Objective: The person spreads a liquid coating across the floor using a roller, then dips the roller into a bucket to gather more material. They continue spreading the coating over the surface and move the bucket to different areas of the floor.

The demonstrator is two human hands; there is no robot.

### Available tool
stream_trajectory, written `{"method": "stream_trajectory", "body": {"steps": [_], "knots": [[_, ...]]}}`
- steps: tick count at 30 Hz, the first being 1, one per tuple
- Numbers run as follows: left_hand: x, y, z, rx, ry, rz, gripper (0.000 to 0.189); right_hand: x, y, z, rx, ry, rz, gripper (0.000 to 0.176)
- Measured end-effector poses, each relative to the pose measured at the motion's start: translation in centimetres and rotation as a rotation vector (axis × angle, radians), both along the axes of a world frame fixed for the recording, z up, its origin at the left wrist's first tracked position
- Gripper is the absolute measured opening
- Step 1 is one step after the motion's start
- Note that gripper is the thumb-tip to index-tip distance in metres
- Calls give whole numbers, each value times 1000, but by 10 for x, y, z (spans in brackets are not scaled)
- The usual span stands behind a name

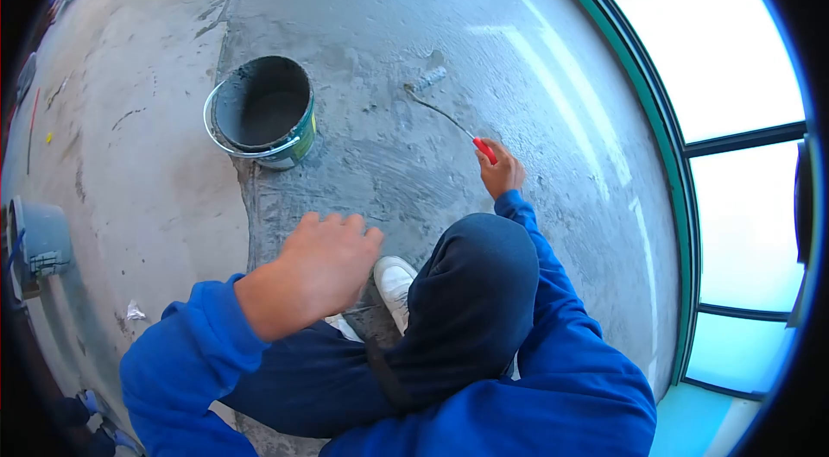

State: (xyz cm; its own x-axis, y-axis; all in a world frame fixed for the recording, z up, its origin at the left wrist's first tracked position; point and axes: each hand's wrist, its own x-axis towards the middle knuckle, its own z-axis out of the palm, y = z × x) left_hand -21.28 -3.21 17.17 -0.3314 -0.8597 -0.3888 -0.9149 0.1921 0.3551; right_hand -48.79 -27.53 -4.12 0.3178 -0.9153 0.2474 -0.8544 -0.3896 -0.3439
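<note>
My right hand (501,170) is wrapped round the red handle of a paint roller (486,151). Its grey-coated roller head (426,79) rests on the wet grey floor coating (371,34). My left hand (326,260) hangs in front of my left knee with its back to the camera; its fingertips are partly hidden and what they hold, if anything, does not show. Beyond it stands an open bucket (298,146) with grey material inside and its wire handle lowered to one side.
Pale uncoated floor (147,103) lies left of the coated area. A second, light grey bucket (45,237) stands at the far left. Green-framed windows (669,112) run along the right. My white shoe (395,284) is on the coated floor. Another person's shoes (91,403) show at the lower left.
</note>
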Motion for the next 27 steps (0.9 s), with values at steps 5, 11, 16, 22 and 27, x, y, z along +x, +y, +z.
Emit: {"method": "stream_trajectory", "body": {"steps": [5,11,16,22,27], "knots": [[-2,-1,3,-16,-6,2,32,-53,7,-62,95,116,-42,28],[-6,-3,14,-49,64,-51,30,-184,110,-77,324,197,-124,30],[-10,-4,16,-17,120,-107,32,-257,201,-42,418,153,-204,28],[-11,-4,14,7,111,-111,36,-224,154,-64,384,63,-86,26],[-13,2,17,-26,86,-109,35,-118,47,-24,289,170,50,25]]}}
